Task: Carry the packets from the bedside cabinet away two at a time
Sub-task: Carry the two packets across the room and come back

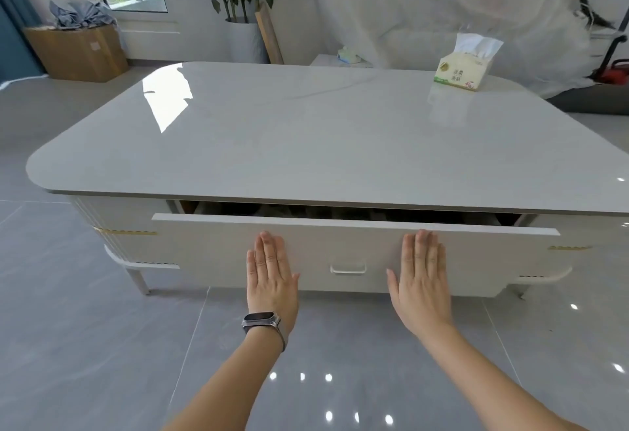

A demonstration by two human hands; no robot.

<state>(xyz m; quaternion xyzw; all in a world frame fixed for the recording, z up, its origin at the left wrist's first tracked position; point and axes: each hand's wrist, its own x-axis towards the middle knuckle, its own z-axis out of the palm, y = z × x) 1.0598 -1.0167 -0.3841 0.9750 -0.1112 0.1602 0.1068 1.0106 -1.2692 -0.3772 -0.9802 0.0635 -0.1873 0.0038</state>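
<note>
1. In front of you stands the low white cabinet with a glossy pale-grey rounded-corner top (306, 131), its surface bare except for a soft tissue pack in green-and-cream wrapping (464, 71) at the far right corner.
2. Below the top, the wide white drawer front (340, 253) stands slightly out from the body, leaving a dark slot along its upper edge. Something dim lies inside, but you cannot tell from here whether it is the packets; none show anywhere else.
3. Your left hand (270, 274), with a dark watch on a grey strap (262, 321) at the wrist, and your right hand (422, 281) both lie flat against the drawer front, fingers straight and together, grasping nothing. They sit either side of the small white recessed handle (348, 269), not on it.
4. The step in hand looks like working the drawer, probably pushing it closed, though flat palms alone do not settle that. If packets remain, the next move calls for hooking the handle, pulling the drawer well out, and taking one packet in each hand.
5. Mind the overhanging edge of the top just above your fingertips. The grey tiled floor (85, 345) offers open room behind and to your left.
</note>
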